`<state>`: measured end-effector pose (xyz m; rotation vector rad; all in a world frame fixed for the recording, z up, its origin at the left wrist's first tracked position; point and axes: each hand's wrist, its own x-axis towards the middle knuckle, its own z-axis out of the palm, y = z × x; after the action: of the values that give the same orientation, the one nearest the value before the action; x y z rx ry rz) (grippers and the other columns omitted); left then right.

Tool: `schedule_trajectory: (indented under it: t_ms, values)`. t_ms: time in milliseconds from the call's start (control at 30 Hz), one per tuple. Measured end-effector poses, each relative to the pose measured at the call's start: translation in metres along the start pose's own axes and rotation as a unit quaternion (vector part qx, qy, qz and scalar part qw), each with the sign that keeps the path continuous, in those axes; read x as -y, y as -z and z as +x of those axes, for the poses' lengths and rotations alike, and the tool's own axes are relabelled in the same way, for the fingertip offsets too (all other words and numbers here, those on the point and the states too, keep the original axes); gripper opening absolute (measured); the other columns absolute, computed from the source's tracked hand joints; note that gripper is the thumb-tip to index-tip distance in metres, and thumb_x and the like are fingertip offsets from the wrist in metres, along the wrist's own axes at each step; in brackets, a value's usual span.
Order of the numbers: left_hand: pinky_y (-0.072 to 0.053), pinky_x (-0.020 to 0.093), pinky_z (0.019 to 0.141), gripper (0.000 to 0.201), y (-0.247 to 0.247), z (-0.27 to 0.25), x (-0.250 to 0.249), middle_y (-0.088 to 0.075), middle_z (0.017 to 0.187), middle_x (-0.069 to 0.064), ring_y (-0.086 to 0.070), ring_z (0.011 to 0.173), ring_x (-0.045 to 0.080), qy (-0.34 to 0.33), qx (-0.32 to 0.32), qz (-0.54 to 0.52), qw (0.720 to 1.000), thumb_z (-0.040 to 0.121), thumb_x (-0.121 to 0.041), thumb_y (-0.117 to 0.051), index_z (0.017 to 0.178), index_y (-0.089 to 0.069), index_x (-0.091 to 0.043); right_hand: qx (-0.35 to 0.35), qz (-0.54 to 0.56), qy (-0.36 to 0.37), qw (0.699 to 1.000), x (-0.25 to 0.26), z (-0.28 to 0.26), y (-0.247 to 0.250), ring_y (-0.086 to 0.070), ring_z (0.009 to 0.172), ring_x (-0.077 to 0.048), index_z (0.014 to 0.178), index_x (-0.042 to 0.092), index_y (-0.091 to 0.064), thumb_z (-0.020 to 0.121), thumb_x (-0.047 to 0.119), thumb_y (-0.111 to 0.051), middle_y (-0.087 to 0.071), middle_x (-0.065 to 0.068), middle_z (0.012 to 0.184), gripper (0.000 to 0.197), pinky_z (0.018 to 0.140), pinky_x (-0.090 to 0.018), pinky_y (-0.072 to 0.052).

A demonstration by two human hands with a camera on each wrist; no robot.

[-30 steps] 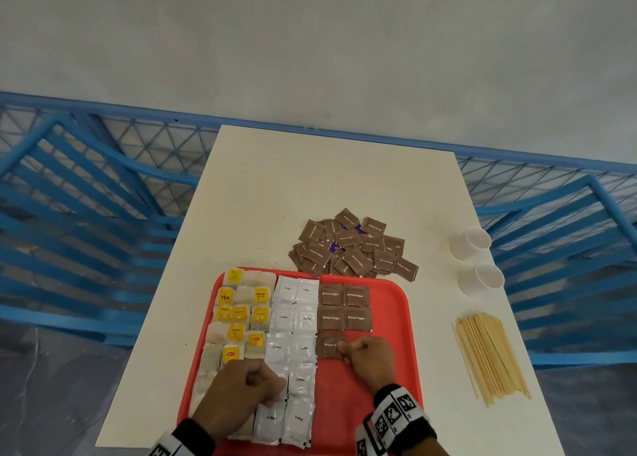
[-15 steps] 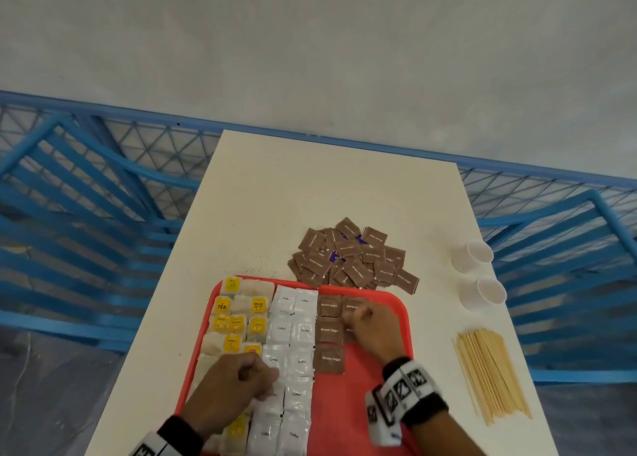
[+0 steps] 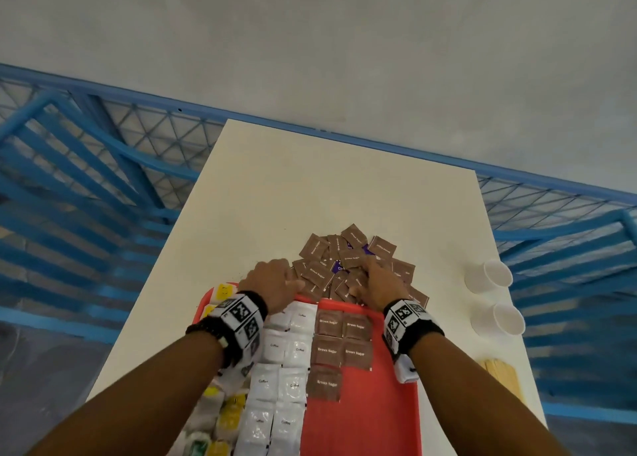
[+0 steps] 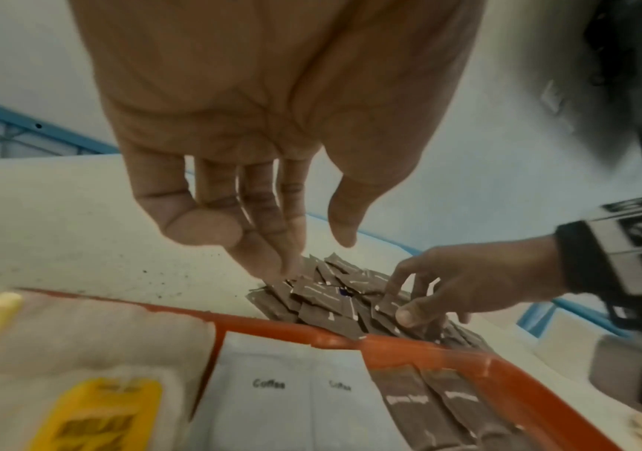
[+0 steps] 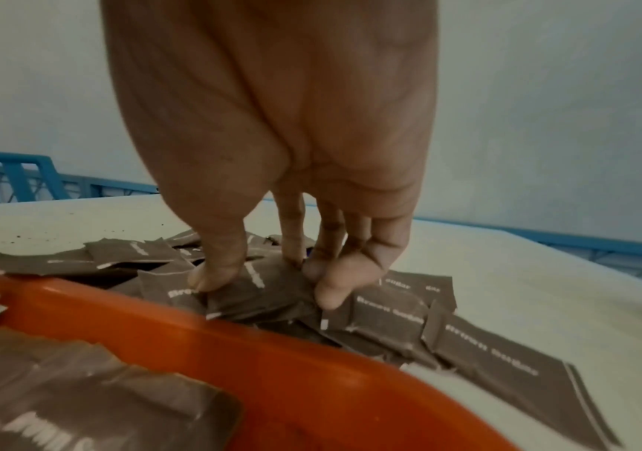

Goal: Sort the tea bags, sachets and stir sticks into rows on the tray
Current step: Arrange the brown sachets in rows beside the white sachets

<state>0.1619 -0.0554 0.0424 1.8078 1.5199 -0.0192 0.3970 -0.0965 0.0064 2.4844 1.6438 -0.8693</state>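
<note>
A loose pile of brown sugar sachets (image 3: 348,248) lies on the table just beyond the far rim of the red tray (image 3: 379,421). My right hand (image 5: 269,283) pinches one brown sachet (image 5: 273,299) on top of that pile between thumb and fingers. My left hand (image 4: 311,253) hovers at the pile's left edge with straight fingers, the thumb held apart, holding nothing. Rows lie on the tray: tea bags (image 3: 231,417) on the left, white coffee sachets (image 3: 286,369) in the middle, several brown sachets (image 3: 341,342) to their right.
Two white paper cups (image 3: 489,276) (image 3: 499,319) stand near the table's right edge. A bundle of wooden stir sticks (image 3: 501,376) lies nearer, partly behind my right arm. Blue railings run along the sides and the far end of the table.
Both hands left the tray and reached forward over its far rim to the brown pile. The right hand now pinches a sachet there. The camera tilted closer.
</note>
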Motion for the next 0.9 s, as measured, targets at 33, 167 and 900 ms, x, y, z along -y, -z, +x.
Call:
schedule_trajectory:
  t_ms: [33,167,900]
  values:
    - [-0.052,0.037,0.084,0.025,-0.003,0.01,-0.006,-0.064,0.1,0.001,-0.063,0.095,0.024,0.009,-0.002,0.01,1.0,0.09,-0.046,-0.063,0.095,-0.056,-0.022,-0.007,0.017,0.001,1.0,0.0,0.002,-0.001,-0.059,0.112,-0.029,0.136,0.03,-0.042,0.08,0.036,-0.072,-0.058,-0.009,0.128,0.064,0.093,-0.046,-0.053]
    - [-0.049,0.045,0.095,0.05,-0.021,0.046,-0.029,-0.056,0.124,0.006,-0.057,0.114,0.03,-0.025,0.004,0.058,0.998,0.089,-0.036,-0.067,0.132,-0.046,-0.026,0.003,0.056,0.023,0.998,-0.006,0.005,0.005,-0.054,0.071,-0.01,0.102,0.029,-0.05,0.087,0.019,-0.071,-0.055,0.01,0.077,0.028,0.062,-0.023,-0.042]
    - [-0.029,0.05,0.109,0.058,-0.033,0.077,-0.032,-0.027,0.158,-0.008,-0.026,0.141,0.032,-0.152,0.078,0.285,0.943,0.092,-0.028,-0.062,0.146,-0.04,-0.027,0.087,-0.042,0.186,0.978,0.012,0.023,-0.004,-0.046,0.1,-0.023,0.089,0.024,-0.04,0.076,0.015,-0.069,-0.056,0.0,0.098,0.033,0.083,-0.045,-0.05]
